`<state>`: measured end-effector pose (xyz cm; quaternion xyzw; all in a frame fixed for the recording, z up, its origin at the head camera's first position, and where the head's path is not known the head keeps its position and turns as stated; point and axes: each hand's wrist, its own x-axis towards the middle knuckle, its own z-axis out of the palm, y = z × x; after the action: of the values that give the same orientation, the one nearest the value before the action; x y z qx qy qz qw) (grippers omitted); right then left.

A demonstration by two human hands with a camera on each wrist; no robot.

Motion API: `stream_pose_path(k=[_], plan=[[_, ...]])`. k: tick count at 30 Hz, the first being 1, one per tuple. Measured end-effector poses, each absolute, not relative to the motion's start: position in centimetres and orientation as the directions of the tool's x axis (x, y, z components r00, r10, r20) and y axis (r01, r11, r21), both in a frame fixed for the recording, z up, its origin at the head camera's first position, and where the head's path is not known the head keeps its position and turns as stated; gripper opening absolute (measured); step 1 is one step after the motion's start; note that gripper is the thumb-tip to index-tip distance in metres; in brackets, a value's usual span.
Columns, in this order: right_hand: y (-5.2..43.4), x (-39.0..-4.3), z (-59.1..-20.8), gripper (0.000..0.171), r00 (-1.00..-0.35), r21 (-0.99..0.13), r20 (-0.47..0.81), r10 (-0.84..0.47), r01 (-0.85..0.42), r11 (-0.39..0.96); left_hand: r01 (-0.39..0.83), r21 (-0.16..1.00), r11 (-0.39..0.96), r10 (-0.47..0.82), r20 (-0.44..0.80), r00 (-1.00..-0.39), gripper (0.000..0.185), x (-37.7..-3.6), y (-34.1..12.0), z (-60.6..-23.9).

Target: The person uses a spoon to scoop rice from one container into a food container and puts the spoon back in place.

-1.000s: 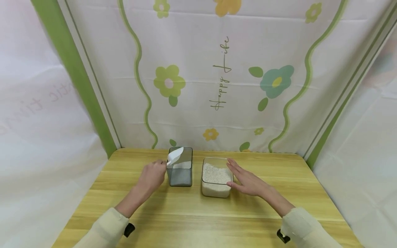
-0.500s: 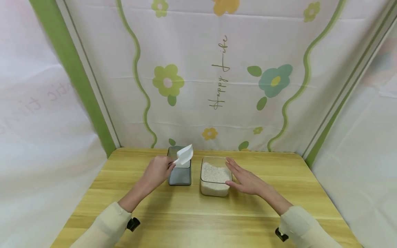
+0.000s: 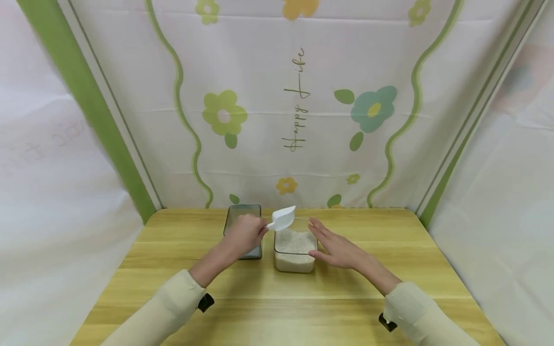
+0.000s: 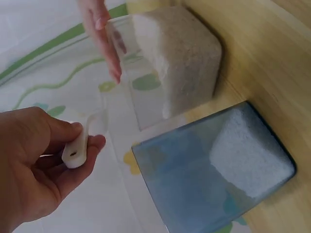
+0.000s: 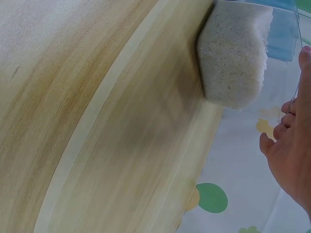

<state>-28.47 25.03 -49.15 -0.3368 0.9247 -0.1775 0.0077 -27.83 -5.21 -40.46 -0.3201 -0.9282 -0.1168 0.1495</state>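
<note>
My left hand (image 3: pixel 244 234) grips the handle of a white plastic scoop (image 3: pixel 282 219), whose bowl hangs over the left rim of a clear square container (image 3: pixel 295 262) about half full of white rice. In the left wrist view the scoop handle (image 4: pixel 77 148) is pinched between thumb and fingers. My right hand (image 3: pixel 335 247) rests flat with straight fingers against that container's right side. A grey tinted container (image 3: pixel 241 212) with a little rice at its bottom (image 4: pixel 248 158) stands just left, partly hidden behind my left hand.
Both containers stand near the back of a light wooden table (image 3: pixel 281 307). A flowered white and green curtain (image 3: pixel 298 105) closes off the back and sides. In the right wrist view the rice container (image 5: pixel 235 53) sits by bare tabletop.
My left hand has carried the scoop rightward from above the grey container to above the rice container's left rim. The right hand has stayed against the rice container.
</note>
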Motion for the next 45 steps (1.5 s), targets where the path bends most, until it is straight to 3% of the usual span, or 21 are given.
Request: stream_pose_path(k=[3, 7, 11, 17, 24, 28, 39, 45], plan=[[24.8, -28.6, -49.0, 0.080, -0.767, -0.325, 0.105, -0.632, -0.628, 0.708, 0.635, -0.100, 0.766, 0.629, 0.324, -0.707, 0.007, -27.8, -4.0, -40.7], [24.7, -28.8, -48.9, 0.080, -0.766, -0.324, 0.104, -0.634, -0.629, 0.707, 0.606, -0.379, 0.699, 0.714, 0.319, -0.624, 0.027, -27.9, -2.4, -41.5], [24.7, -28.9, -49.0, 0.080, -0.772, -0.334, 0.095, -0.628, -0.619, 0.711, 0.591, -0.482, 0.647, 0.753, 0.285, -0.592, 0.032, -28.5, -0.8, -42.5], [24.5, -29.1, -48.9, 0.081, -0.767, -0.324, 0.094, -0.635, -0.627, 0.709, 0.615, -0.477, 0.627, 0.756, 0.183, -0.629, 0.013, -29.5, 1.2, -43.3], [24.6, -28.8, -48.9, 0.081, -0.768, -0.324, 0.101, -0.632, -0.626, 0.709, 0.690, -0.537, 0.485, 0.822, 0.011, -0.569, 0.016, -31.3, 3.4, -43.2], [24.8, -28.5, -49.2, 0.082, -0.771, -0.334, 0.084, -0.631, -0.619, 0.711, 0.712, -0.561, 0.423, 0.819, -0.099, -0.565, 0.019, -32.3, 4.6, -43.4], [24.7, -28.4, -49.3, 0.084, -0.789, -0.327, 0.064, -0.612, -0.595, 0.734, 0.788, -0.461, 0.409, 0.799, -0.237, -0.553, 0.013, -34.1, 5.0, -42.5], [24.7, -28.6, -49.1, 0.085, -0.794, -0.314, 0.057, -0.605, -0.589, 0.745, 0.825, -0.249, 0.507, 0.760, -0.323, -0.564, 0.010, -34.8, 4.1, -41.1]])
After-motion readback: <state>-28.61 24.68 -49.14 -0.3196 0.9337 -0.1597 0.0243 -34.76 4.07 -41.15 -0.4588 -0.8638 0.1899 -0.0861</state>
